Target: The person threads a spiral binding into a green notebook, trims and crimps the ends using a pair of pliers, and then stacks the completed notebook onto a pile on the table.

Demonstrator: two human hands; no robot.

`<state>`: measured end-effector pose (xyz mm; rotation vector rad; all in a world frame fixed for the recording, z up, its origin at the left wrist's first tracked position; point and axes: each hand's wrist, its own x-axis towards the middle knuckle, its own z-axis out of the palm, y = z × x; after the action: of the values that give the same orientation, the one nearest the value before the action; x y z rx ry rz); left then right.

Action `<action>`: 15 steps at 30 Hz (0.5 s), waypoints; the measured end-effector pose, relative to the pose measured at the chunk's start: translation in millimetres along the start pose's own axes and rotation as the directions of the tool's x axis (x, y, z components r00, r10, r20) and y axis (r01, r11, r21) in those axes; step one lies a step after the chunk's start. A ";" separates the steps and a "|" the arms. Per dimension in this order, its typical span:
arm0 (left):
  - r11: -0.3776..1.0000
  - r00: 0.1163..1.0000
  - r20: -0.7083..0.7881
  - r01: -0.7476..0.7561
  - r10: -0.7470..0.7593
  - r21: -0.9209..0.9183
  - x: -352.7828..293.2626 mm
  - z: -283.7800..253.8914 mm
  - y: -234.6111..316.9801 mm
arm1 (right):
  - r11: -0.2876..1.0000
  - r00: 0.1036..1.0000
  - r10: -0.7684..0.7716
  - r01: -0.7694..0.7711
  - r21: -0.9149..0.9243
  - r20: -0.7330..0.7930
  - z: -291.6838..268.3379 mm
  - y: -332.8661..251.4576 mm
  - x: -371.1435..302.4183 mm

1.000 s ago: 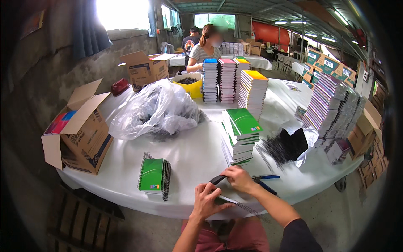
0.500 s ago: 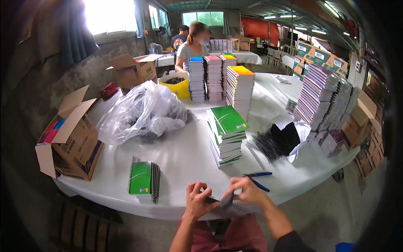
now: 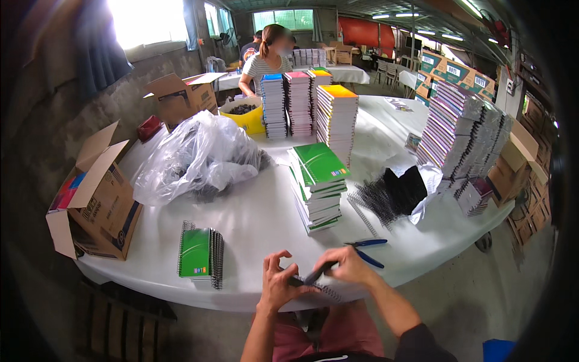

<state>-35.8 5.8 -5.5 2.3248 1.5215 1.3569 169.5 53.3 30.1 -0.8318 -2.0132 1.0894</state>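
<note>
At the table's near edge, my left hand (image 3: pixel 278 285) is closed on a dark spiral coil (image 3: pixel 330 294), its free end sticking out to the right. Whether paper sits in the coil is hidden by my fingers. My right hand (image 3: pixel 350 265) grips a dark, rounded piece (image 3: pixel 319 273), its kind unclear, right against the coil beside my left fingertips. A few green notebooks (image 3: pixel 195 253) with coils along their sides lie to the left. Ahead stands an uneven stack of green-covered notebooks (image 3: pixel 318 166). Blue-handled pliers (image 3: pixel 369 258) lie just right of my right hand.
Loose black coils (image 3: pixel 380 202) and a black cloth-like piece (image 3: pixel 405 192) lie at right. Clear plastic bags (image 3: pixel 199 160), an open carton (image 3: pixel 105 208) and a yellow tub (image 3: pixel 247 120) are at left. Tall notebook stacks (image 3: pixel 338 120) stand behind; a person (image 3: pixel 265 65) is beyond them.
My right hand has moved slightly left and up with the dark piece. Less of the coil sticks out to the right. My left hand keeps its grip.
</note>
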 end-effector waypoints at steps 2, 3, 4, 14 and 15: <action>0.999 1.000 -0.011 0.021 -0.022 -0.035 -3.1 3.2 4.1 | 0.997 0.996 0.021 -0.027 -0.073 -0.087 -5.8 7.1 -3.9; 0.998 0.999 -0.020 0.032 -0.032 -0.045 -3.1 2.2 4.4 | 0.970 1.000 -0.006 0.012 0.244 -0.025 -4.3 1.3 -5.9; 0.999 0.999 -0.004 0.034 -0.034 -0.029 -2.1 1.6 2.6 | 0.962 0.994 -0.094 0.078 0.263 0.052 -2.6 -6.4 -5.8; 0.960 0.977 -0.152 0.103 -0.147 -0.262 -7.4 16.3 -9.0 | 0.999 1.000 0.011 -0.011 -0.041 -0.004 4.7 0.8 7.7; 0.946 0.974 -0.150 0.118 -0.169 -0.301 -3.6 15.9 -7.3 | 0.977 0.994 0.067 -0.083 -0.198 -0.086 3.7 5.8 13.4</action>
<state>-30.7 13.1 -21.0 1.9265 1.3875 1.6539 160.2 64.8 27.1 -1.0458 -2.0638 0.8878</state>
